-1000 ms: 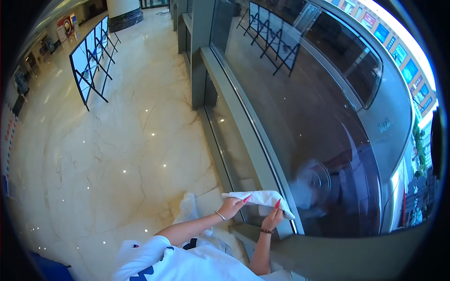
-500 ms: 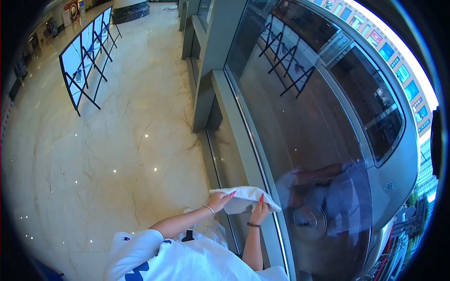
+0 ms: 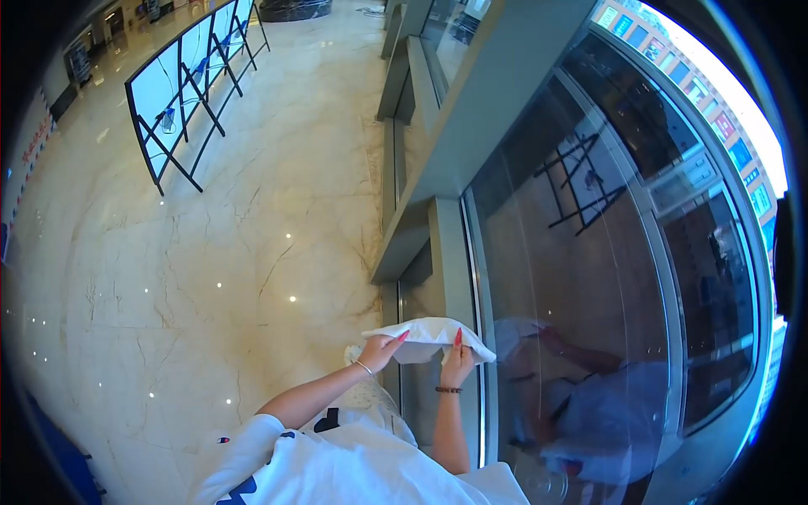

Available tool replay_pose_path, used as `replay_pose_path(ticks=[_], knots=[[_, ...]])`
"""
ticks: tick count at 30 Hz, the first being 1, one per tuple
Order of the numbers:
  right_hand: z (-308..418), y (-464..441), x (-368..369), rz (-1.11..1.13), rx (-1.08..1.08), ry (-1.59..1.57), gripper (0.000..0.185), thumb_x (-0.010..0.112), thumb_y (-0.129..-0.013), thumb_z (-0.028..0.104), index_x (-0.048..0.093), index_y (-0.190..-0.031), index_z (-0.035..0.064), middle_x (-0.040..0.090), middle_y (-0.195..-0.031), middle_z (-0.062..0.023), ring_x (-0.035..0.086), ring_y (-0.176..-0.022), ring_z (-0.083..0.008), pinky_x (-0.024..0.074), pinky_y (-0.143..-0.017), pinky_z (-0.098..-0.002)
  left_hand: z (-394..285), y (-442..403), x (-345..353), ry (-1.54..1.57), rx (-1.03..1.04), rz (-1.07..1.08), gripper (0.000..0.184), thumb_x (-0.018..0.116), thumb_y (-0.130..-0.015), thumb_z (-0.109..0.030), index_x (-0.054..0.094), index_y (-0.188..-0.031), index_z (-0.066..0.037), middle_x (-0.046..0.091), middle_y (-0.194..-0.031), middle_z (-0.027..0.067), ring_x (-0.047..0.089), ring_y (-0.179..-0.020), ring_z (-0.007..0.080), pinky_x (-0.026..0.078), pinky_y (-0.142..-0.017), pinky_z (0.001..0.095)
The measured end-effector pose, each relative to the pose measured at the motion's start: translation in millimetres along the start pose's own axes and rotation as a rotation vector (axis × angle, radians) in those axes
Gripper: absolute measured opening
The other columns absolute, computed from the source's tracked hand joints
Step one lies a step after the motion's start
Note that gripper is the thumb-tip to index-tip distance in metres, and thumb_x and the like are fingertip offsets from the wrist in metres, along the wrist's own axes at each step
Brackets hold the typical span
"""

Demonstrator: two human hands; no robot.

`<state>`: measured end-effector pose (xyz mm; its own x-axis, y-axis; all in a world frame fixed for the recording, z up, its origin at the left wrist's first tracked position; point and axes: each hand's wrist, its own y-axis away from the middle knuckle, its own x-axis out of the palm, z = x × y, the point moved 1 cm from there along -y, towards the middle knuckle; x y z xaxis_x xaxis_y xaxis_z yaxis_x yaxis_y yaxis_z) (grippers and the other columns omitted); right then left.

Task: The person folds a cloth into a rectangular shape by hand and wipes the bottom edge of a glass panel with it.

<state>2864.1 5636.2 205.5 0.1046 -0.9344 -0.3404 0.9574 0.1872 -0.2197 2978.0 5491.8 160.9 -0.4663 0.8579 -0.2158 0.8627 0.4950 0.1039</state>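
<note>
The floor point(image 3: 210, 252) is of pale, shiny stone with brown veins, and small points of light reflect on it. At the upper left there is a row of boards point(image 3: 181, 80), standing on black crossed legs. Behind them, at the top, is the dark base point(image 3: 295, 9) of a column. On the right is a big window point(image 3: 572, 278) in a grey frame point(image 3: 484, 101); its glass reflects the boards. Through the glass a vehicle point(image 3: 665, 252) is seen, and beyond it a building point(image 3: 724, 126) with coloured panels, in bright daylight.
</note>
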Motion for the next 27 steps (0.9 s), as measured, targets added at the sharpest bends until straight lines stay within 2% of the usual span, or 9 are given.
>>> replay_pose_path(ticks=[3, 8, 10, 12, 14, 16, 24, 26, 27], knots=[[12.5, -59.1, 47.6, 0.119, 0.128, -0.03, 0.026, 0.05, -0.089, 0.017, 0.06, -0.107, -0.0002, 0.062, -0.092, -0.0089, 0.052, -0.08, -0.0121, 0.0427, -0.072, -0.0263, -18.0, -57.7, -28.3, 0.142, 0.098, -0.248, 0.05, 0.05, -0.085, -0.039, 0.053, -0.062, 0.005, 0.043, -0.048, 0.0128, 0.04, -0.044, 0.0181, 0.033, -0.046, 0.0337], [27.0, -122.0, 142.4, 0.33, 0.074, 0.102, 0.023, 0.051, -0.088, 0.018, 0.063, -0.099, 0.0014, 0.059, -0.068, -0.0087, 0.048, -0.058, -0.0122, 0.04, -0.055, -0.028, -8.9, -112.3, -90.9, 0.101, 0.047, -0.382, 0.043, 0.05, -0.086, -0.035, 0.061, -0.07, 0.003, 0.044, -0.047, 0.0079, 0.04, -0.045, 0.0121, 0.031, -0.044, 0.0302], [40.2, -124.5, 191.2, 0.242, -0.399, -0.057, 0.022, 0.05, -0.088, 0.016, 0.063, -0.096, 0.0007, 0.057, -0.063, -0.0147, 0.05, -0.053, -0.0201, 0.0387, -0.051, -0.0325, 3.6, -122.2, -124.1, 0.143, -0.032, -0.515, 0.039, 0.051, -0.087, -0.033, 0.064, -0.076, 0.002, 0.044, -0.047, 0.003, 0.039, -0.046, 0.0086, 0.03, -0.044, 0.0285], [46.6, -130.9, 218.3, 0.357, -0.273, 0.07, 0.02, 0.05, -0.087, 0.014, 0.063, -0.086, -0.0011, 0.053, -0.062, -0.0208, 0.05, -0.052, -0.0265, 0.0373, -0.05, -0.0359, 8.9, -136.6, -156.6, 0.146, -0.075, -0.548, 0.037, 0.052, -0.086, -0.032, 0.065, -0.079, 0.002, 0.044, -0.048, 0.0018, 0.039, -0.047, 0.0073, 0.03, -0.044, 0.0279], [38.2, -142.7, 255.9, 0.446, -0.145, 0.064, 0.023, 0.051, -0.086, 0.012, 0.053, -0.069, -0.0038, 0.041, -0.055, -0.0126, 0.034, -0.052, -0.0155, 0.0323, -0.049, -0.0322, 15.3, -165.1, -182.5, 0.144, -0.114, -0.56, 0.035, 0.052, -0.086, -0.031, 0.066, -0.083, 0.001, 0.045, -0.05, 0.0005, 0.039, -0.049, 0.0059, 0.03, -0.045, 0.0272], [42.6, -154.1, 285.6, 0.416, -0.11, 0.061, 0.023, 0.052, -0.086, 0.013, 0.053, -0.07, -0.0041, 0.04, -0.054, -0.0121, 0.034, -0.052, -0.0156, 0.0321, -0.049, -0.0323, 13.8, -203.2, -213.1, 0.129, -0.059, -0.57, 0.034, 0.052, -0.086, -0.031, 0.066, -0.085, 0.001, 0.046, -0.052, 0.0004, 0.039, -0.051, 0.0058, 0.03, -0.045, 0.0267], [98.8, -200.2, 370.7, 0.082, 0.083, -0.068, 0.029, 0.049, -0.089, 0.02, 0.057, -0.076, -0.0053, 0.048, -0.059, -0.0081, 0.039, -0.058, -0.0131, 0.0341, -0.053, -0.0311, -1.3, -371.0, -307.3, 0.116, 0.007, -0.124, 0.034, 0.051, -0.086, -0.031, 0.062, -0.081, 0.001, 0.049, -0.055, 0.0037, 0.042, -0.051, 0.0082, 0.034, -0.048, 0.0285], [97.1, -203.6, 383.5, -0.169, -0.088, -0.051, 0.026, 0.049, -0.088, 0.014, 0.06, -0.104, -0.0032, 0.063, -0.081, -0.0162, 0.052, -0.067, -0.015, 0.0419, -0.061, -0.0322, -3.6, -407.2, -311.1, 0.073, 0.05, -0.002, 0.033, 0.051, -0.086, -0.03, 0.062, -0.081, 0.0, 0.05, -0.055, 0.0055, 0.044, -0.051, 0.0099, 0.034, -0.048, 0.0294], [106.0, -212.9, 386.8, -0.182, 0.127, -0.003, 0.027, 0.049, -0.089, 0.016, 0.061, -0.102, -0.0035, 0.064, -0.085, -0.0157, 0.054, -0.069, -0.0158, 0.0431, -0.064, -0.0321, -6.0, -424.8, -308.2, 0.024, 0.095, 0.095, 0.032, 0.051, -0.086, -0.03, 0.062, -0.08, 0.0, 0.052, -0.056, 0.0073, 0.045, -0.051, 0.0116, 0.035, -0.048, 0.0303]])
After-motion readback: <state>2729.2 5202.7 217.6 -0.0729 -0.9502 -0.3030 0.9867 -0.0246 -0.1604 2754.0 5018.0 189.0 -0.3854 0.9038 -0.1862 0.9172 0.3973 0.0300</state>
